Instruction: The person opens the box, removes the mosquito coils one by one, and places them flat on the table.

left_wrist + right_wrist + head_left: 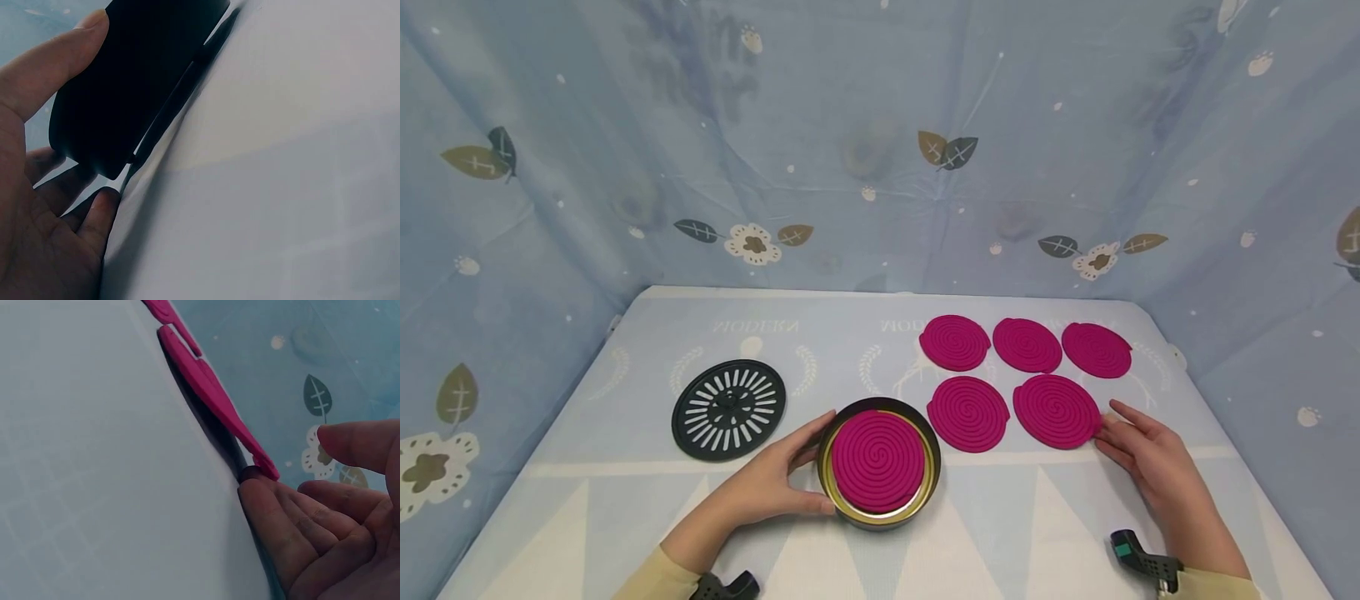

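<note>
My left hand [775,487] grips a round dark tin [931,467] from its left side, thumb at the near wall and fingers around the far side. Inside the tin, whose inner wall is gold, lies a magenta mosquito coil [878,461]. In the left wrist view the tin [131,81] shows as a black shape close over the table. Fingertips of my right hand [1157,458] touch the right edge of another magenta coil [1056,410]. From the right wrist, that coil [209,394] has its near edge over the fingers [269,506], with the thumb held apart.
Several more magenta coils lie flat in two rows at the back right, such as the front-left coil [968,414]. A black slotted lid [685,421] rests left of the tin. Patterned blue cloth [865,208] hangs behind and beside the white-and-blue tabletop [985,533].
</note>
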The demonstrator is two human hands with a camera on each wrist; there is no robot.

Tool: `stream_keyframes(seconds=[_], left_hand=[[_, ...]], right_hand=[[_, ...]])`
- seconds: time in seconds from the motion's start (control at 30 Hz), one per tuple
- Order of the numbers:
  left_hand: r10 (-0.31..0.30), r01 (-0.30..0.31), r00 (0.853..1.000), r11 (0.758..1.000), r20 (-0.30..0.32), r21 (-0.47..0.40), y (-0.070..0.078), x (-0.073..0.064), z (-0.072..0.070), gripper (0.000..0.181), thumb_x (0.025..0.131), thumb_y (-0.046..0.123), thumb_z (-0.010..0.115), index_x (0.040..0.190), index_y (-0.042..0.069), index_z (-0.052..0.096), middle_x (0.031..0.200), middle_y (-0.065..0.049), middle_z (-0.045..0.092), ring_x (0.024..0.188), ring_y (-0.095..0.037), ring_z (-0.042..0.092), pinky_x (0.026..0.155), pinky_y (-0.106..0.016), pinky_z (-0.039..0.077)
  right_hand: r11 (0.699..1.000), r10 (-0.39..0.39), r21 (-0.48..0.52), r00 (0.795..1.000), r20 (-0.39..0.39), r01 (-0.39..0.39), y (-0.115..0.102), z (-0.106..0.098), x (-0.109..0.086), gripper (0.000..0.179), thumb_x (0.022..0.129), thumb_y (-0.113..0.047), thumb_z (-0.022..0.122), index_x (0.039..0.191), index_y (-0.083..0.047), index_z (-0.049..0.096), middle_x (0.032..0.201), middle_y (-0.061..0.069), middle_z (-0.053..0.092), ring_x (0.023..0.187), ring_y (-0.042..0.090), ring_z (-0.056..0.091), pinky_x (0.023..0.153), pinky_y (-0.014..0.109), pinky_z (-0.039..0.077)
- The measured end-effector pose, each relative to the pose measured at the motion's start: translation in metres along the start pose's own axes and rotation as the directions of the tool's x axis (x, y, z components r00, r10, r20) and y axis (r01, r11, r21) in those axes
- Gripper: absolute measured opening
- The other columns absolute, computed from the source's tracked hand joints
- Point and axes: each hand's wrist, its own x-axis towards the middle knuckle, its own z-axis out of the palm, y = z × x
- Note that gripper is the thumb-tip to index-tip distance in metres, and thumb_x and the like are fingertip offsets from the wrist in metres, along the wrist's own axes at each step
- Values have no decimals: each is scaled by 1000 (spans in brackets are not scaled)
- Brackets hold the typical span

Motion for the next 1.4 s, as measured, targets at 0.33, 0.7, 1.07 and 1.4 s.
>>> stream_keyframes(seconds=[0.33,0.7,1.07,1.4], left_hand=[[2,-2,1000,1000,6,-5,1,0,-1,116,64,39,94,157,20,28,156,11,33,142,-8,32,113,-27,37],[-1,1,1000,1000,4,-7,4,-1,-1,117,63,39,94,157,19,28,156,10,33,142,-8,32,113,-27,37],[-11,11,1000,1000,-1,3,3,-1,-1,118,62,41,94,157,21,28,156,10,33,141,-8,32,113,-27,37],[-11,11,1000,1000,-2,2,0,0,0,117,62,41,94,157,22,28,156,11,33,142,-8,32,113,-27,36]], right_hand=[[993,22,-115,999,-34,-26,-1,-5,-3,81,98,-33,63,155,4,18,101,-18,65,92,3,68,82,25,59],[992,51,-112,997,-51,-56,-2,-9,-3,81,98,-34,63,155,3,19,99,-19,65,91,4,69,82,25,59],[992,47,-111,998,-41,-51,-2,-6,-3,79,99,-31,62,156,1,17,102,-17,66,93,3,68,83,23,58],[996,20,-87,999,-29,-22,-2,-7,-2,81,97,-30,65,155,3,19,102,-20,65,93,0,67,82,21,58]])
